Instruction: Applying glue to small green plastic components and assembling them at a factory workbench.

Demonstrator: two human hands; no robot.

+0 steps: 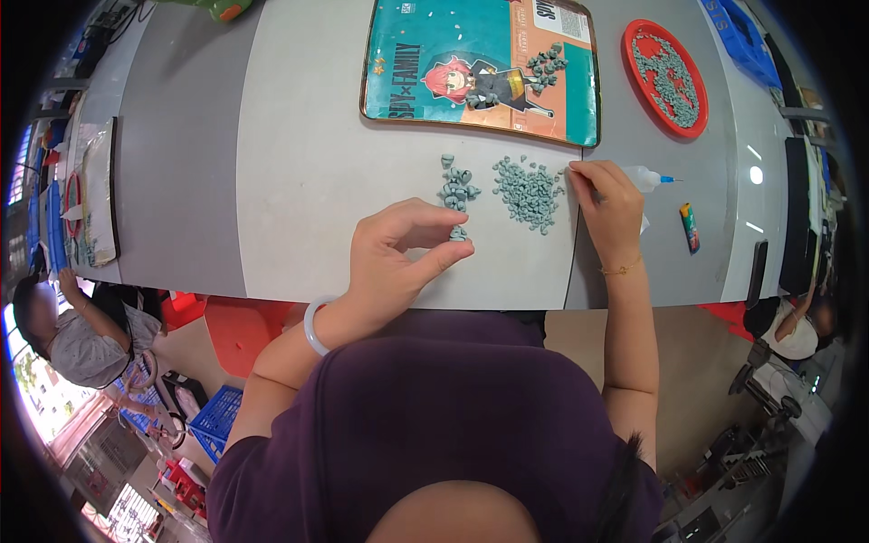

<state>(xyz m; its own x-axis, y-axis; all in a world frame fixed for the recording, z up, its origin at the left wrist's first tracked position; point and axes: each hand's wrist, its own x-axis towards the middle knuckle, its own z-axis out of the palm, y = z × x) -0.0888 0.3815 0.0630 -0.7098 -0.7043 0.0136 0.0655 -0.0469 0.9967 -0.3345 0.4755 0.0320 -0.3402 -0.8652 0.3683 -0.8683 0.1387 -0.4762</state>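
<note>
I count two hands at work: my left hand [398, 258] and my right hand [608, 204]. On the table [299, 181] I see two loose groups of small grey-green pieces, a thin one [457, 188] and a denser heap [528, 193]; the pieces are too many and too small to count. There is one picture tray [407, 63], one red dish [634, 54], one glue bottle [647, 178] and one small striped tube [690, 226].

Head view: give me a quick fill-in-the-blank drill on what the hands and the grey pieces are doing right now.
1. The left hand pinches one small ____ piece between thumb and fingers.
2. The right hand rests beside the loose pile, with a glue ____ just behind it.
3. More pieces fill the round ____ tray at the far right.

Missing words: grey; bottle; red
</note>
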